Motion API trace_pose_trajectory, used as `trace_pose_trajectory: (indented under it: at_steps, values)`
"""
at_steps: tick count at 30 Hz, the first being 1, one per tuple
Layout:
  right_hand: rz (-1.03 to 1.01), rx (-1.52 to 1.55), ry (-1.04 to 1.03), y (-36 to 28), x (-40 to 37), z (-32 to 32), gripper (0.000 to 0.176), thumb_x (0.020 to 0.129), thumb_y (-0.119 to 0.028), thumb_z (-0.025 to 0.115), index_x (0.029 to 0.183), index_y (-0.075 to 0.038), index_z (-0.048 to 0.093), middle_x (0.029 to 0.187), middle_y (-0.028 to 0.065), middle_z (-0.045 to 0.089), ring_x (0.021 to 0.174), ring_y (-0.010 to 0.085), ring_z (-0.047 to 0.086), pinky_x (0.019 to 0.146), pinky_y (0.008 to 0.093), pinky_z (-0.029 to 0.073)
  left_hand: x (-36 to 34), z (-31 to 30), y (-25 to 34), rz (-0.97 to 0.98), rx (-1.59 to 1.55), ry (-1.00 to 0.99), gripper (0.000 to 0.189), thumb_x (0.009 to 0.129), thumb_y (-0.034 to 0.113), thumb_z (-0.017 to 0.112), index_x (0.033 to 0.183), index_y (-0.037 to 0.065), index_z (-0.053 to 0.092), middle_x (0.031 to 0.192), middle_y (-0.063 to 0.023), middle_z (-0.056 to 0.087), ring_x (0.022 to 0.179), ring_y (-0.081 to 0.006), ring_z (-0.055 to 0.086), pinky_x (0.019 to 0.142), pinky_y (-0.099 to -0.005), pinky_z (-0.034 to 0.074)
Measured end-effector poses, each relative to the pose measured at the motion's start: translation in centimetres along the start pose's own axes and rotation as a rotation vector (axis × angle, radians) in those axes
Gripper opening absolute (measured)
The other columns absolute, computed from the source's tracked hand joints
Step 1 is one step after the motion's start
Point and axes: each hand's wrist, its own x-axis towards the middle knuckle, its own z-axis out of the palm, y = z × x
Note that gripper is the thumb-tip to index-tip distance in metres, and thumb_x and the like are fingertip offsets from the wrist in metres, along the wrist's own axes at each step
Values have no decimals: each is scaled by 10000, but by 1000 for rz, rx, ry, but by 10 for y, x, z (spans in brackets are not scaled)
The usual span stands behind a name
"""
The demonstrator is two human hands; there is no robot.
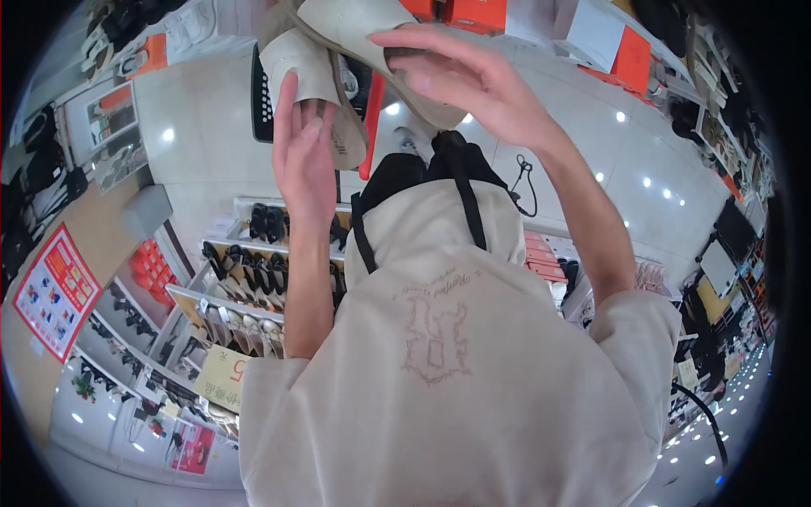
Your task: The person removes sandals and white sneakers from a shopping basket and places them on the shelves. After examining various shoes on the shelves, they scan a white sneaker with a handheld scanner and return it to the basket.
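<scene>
My left hand [305, 165] is closed around a cream slide sandal [300, 66], with some fingers inside its opening and one along the upper's outer side. The tan insole of this sandal, with dark lettering, faces up. A matching cream slide sandal [359, 24] is in my right hand [477, 84], partly overlapping the first. My right fingers curl into its opening. The toe ends of both sandals run up to the top edge of the view and are partly cut off.
Behind the sandals are a dark perforated stool or rack [263, 106] and a red bar [372, 127]. Orange shoe boxes [473, 15] line the top. Shelves of shoes [253, 275] stand at left. A black cable loop [525, 182] lies on the shiny tiled floor [203, 127].
</scene>
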Motion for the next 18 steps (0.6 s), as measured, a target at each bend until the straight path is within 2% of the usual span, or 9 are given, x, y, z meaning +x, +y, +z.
trace_pose_trajectory:
  at_steps: [4, 6, 9, 11, 12, 13, 15, 16, 18]
  values:
    - [-25, -48, -11, -3, 1, -9, 406, 1017, -189, 638, 1409, -88, 607, 1297, 46, 656, 1146, 160, 645, 1018, 339, 481, 2, 10, -6, 3, 46, 18, 779, 927, 193, 565, 1601, -33, 247, 1621, -147, 316, 1486, -300, 328, 1243, -494, 221]
    - [24, -96, -79, -10, 6, -16, 428, 1032, -123, 562, 1451, -38, 546, 1477, 75, 565, 1302, 245, 602, 1105, 365, 456, 4, 13, -6, 23, 65, 25, 782, 922, 184, 569, 1601, -37, 248, 1618, -145, 325, 1484, -294, 333, 1243, -486, 220]
    - [25, -56, -72, -13, 12, -16, 432, 1036, -128, 557, 1457, -30, 540, 1468, 83, 568, 1308, 243, 599, 1097, 355, 448, 5, 13, -3, 19, 120, -13, 803, 905, 162, 574, 1604, -48, 239, 1627, -143, 316, 1494, -294, 323, 1244, -480, 213]
    - [39, -61, -69, -15, 14, -14, 436, 1038, -130, 554, 1462, -28, 536, 1462, 86, 569, 1312, 242, 598, 1094, 351, 440, 9, 9, -5, 61, 30, -20, 827, 891, 93, 628, 1602, -67, 236, 1654, -123, 292, 1423, -275, 392, 1244, -447, 215]
    - [55, -67, -59, -16, 16, -12, 441, 1039, -131, 551, 1467, -25, 533, 1457, 90, 570, 1316, 241, 597, 1090, 347, 432, 11, 4, -8, 69, -19, -45, 845, 888, 87, 618, 1604, -80, 202, 1683, -141, 233, 1475, -308, 350, 1258, -462, 186]
    - [42, -77, -66, -14, 18, -8, 441, 1039, -131, 551, 1467, -25, 533, 1457, 90, 570, 1316, 241, 597, 1090, 347, 432, 13, 0, -10, 86, -22, -46, 845, 888, 87, 618, 1604, -80, 202, 1683, -141, 233, 1475, -308, 350, 1258, -462, 186]
    - [63, 26, 28, -11, 21, 2, 420, 1038, -138, 583, 1447, -45, 562, 1424, 82, 583, 1270, 217, 604, 1104, 351, 442, 18, -4, -11, 88, -150, -72, 856, 886, 67, 592, 1606, -92, 157, 1700, -160, 183, 1544, -334, 246, 1274, -484, 136]
    - [109, 12, 36, -16, 22, 7, 439, 1046, -136, 567, 1474, -43, 535, 1469, 95, 548, 1316, 235, 582, 1125, 354, 422, 20, -1, -9, 101, -136, -48, 862, 870, 110, 558, 1608, -83, 157, 1686, -190, 185, 1567, -385, 162, 1278, -512, 122]
    - [111, 5, 70, -15, 28, 15, 451, 1046, -130, 568, 1486, -46, 523, 1488, 103, 528, 1337, 238, 566, 1138, 360, 412, 26, -2, -5, 122, -168, -56, 877, 869, 109, 564, 1608, -87, 136, 1689, -192, 171, 1568, -387, 157, 1279, -515, 117]
